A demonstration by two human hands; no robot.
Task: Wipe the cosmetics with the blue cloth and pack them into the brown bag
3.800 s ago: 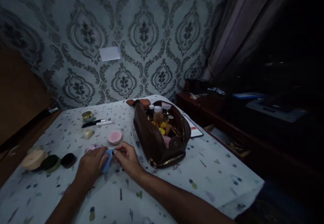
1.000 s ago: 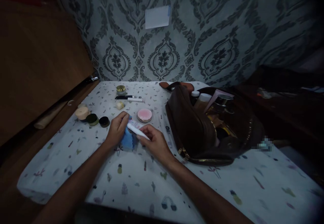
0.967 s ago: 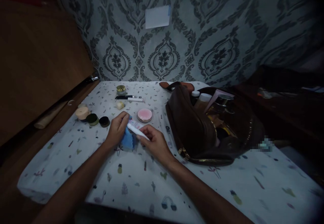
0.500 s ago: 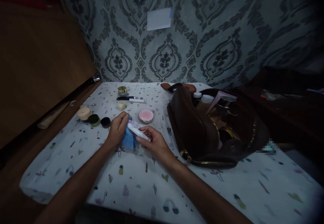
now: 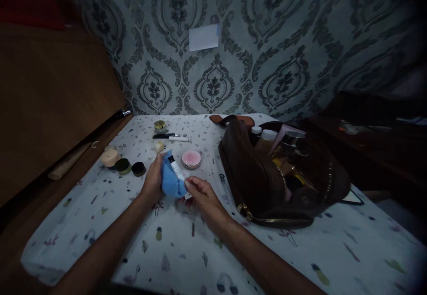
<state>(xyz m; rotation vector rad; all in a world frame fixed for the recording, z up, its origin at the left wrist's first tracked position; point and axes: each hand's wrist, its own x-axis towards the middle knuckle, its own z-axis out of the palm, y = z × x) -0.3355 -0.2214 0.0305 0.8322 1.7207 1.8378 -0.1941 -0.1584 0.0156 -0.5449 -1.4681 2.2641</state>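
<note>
My left hand [image 5: 154, 178] is closed on a blue cloth [image 5: 171, 183], spread beneath and beside a slim white tube [image 5: 176, 168] with a black end. With thumb and fingers, my right hand [image 5: 197, 190] pinches the tube's lower end. The tube rests against the cloth, its black end tilted up and away from me. Just beyond my hands lies a round pink compact [image 5: 191, 159]. A small cream-coloured item [image 5: 158, 146] is close past my left fingers. To the left stand a small black jar [image 5: 138, 168], a dark green jar [image 5: 123, 166] and a beige-lidded jar [image 5: 110, 157].
A brown leather bag [image 5: 253, 175], open on top, holds several bottles and tubes at right. Farther back are a gold-lidded jar [image 5: 160, 126], a black pen [image 5: 163, 136] and a white pen [image 5: 179, 139]. A wooden panel [image 5: 56, 90] borders the left side.
The tube has turned in my fingers, so its black end now shows. The blue cloth is spread wider and lifted behind it. The view has tipped slightly upward.
</note>
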